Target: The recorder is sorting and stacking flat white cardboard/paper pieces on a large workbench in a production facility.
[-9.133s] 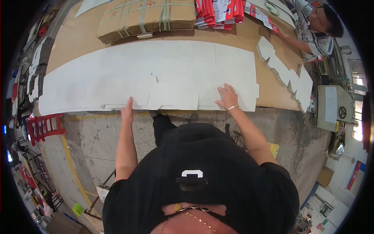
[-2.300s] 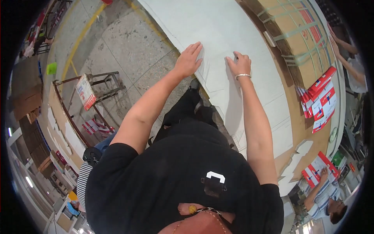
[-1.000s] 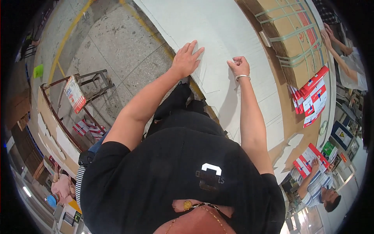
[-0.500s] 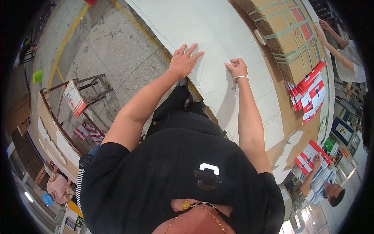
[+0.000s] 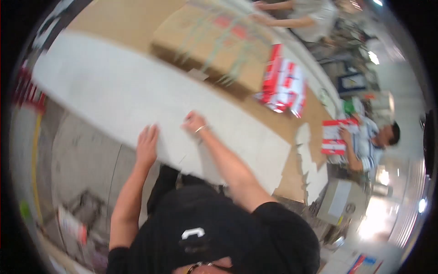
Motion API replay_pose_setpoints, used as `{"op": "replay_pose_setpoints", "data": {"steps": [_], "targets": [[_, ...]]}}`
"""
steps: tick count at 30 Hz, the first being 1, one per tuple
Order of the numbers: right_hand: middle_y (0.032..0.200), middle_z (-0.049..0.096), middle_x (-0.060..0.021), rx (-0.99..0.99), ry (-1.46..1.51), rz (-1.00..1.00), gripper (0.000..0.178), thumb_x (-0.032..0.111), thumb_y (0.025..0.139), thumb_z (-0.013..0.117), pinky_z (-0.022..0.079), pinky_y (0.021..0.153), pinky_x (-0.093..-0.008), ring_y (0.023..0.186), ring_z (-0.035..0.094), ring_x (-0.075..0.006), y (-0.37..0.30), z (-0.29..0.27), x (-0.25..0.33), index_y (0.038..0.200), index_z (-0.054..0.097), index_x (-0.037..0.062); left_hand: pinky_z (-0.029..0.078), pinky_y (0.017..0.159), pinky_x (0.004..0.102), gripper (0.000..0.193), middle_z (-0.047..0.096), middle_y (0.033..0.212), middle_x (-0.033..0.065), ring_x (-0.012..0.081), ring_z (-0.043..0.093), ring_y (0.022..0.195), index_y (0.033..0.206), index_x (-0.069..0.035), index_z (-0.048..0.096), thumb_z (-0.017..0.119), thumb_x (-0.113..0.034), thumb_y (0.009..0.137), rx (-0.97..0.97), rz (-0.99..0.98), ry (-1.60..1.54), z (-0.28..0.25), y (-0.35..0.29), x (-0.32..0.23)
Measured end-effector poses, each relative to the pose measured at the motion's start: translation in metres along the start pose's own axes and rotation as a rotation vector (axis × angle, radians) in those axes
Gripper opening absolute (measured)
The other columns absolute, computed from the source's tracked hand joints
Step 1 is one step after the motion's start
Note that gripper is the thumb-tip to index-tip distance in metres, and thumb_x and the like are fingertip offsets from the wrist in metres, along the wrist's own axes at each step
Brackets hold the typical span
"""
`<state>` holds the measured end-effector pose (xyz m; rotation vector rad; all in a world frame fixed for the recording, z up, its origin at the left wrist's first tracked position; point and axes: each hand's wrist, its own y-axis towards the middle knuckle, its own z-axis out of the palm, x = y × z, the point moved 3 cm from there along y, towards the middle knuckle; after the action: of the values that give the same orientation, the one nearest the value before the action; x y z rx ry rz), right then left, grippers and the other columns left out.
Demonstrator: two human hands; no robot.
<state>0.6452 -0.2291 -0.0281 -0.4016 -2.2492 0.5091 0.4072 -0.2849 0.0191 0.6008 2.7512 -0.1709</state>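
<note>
A long white sheet-like surface (image 5: 105, 91) covers the near part of the worktable under both hands. My left hand (image 5: 148, 145) rests at its near edge, fingers stretched out and holding nothing. Farther to the right, my right hand (image 5: 195, 122) is closed, fingers curled in just over the white surface; a small dark spot shows at the fingertips, too blurred to name. A band circles the right wrist. Beyond the hands lies a big brown cardboard stack (image 5: 219, 45) bound with pale green straps.
Red-and-white printed packs (image 5: 284, 84) lie right of the cardboard stack. A person in a striped shirt (image 5: 367, 141) holds a red-and-white pack (image 5: 335, 137). At the far side stands another person in a light shirt (image 5: 312, 20). A torn white strip (image 5: 305, 160) lies near the table's right end.
The whole view has swung round, so the table now runs across it and is blurred. My left hand's spread fingers have come closer together; my right hand stays curled.
</note>
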Motion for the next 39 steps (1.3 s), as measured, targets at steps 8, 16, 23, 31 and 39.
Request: {"op": "replay_pose_setpoints", "data": {"steps": [8,16,23,31,39], "targets": [[0.065,0.056,-0.0037,-0.141,0.106,-0.198,0.035,0.021,0.055,0.078,0.047,0.058,-0.0289,0.06,0.054,-0.0158,-0.005,-0.025,0.006,0.076,0.054,0.0086,0.023,0.106,0.0469,0.06,0.029,0.145,0.0086,0.0346,0.026,0.132,0.137,-0.006,0.033,0.043,-0.001,0.078,0.018,0.055,0.085,-0.01,0.016,-0.017],[0.075,0.061,-0.0081,-0.08,0.0,-0.166,0.039,0.025,0.055,0.078,0.049,0.066,-0.0336,0.071,0.059,-0.0231,-0.007,-0.03,0.01,0.081,0.054,0.0082,0.022,0.105,0.0524,0.062,0.028,0.144,0.0117,0.0393,0.024,0.131,0.137,-0.011,0.034,0.048,-0.005,0.077,-0.021,0.09,0.141,-0.005,0.013,-0.019],[0.078,0.062,-0.0078,-0.021,-0.048,-0.095,0.037,0.028,0.055,0.079,0.05,0.069,-0.0326,0.075,0.06,-0.0212,-0.007,-0.016,-0.008,0.079,0.058,0.0084,0.023,0.104,0.0539,0.064,0.028,0.144,0.011,0.0391,0.024,0.131,0.137,-0.014,0.035,0.05,-0.004,0.075,0.012,0.047,0.121,0.001,0.002,-0.013],[0.069,0.059,-0.0034,-0.068,-0.072,-0.1,0.035,0.025,0.057,0.081,0.049,0.061,-0.0293,0.064,0.057,-0.0144,0.007,-0.032,-0.024,0.079,0.06,0.0081,0.028,0.102,0.0521,0.063,0.03,0.142,0.0088,0.036,0.029,0.129,0.134,-0.015,0.038,0.049,-0.002,0.074,-0.106,0.08,0.147,0.003,0.017,-0.018],[0.07,0.06,-0.002,0.001,0.004,-0.038,0.035,0.025,0.06,0.081,0.049,0.062,-0.0254,0.063,0.055,-0.0106,-0.009,-0.033,-0.009,0.081,0.061,0.0043,0.029,0.102,0.0497,0.062,0.03,0.142,0.0074,0.0341,0.029,0.128,0.136,-0.017,0.037,0.048,-0.004,0.076,-0.076,0.052,0.196,-0.001,0.009,-0.016]]}}
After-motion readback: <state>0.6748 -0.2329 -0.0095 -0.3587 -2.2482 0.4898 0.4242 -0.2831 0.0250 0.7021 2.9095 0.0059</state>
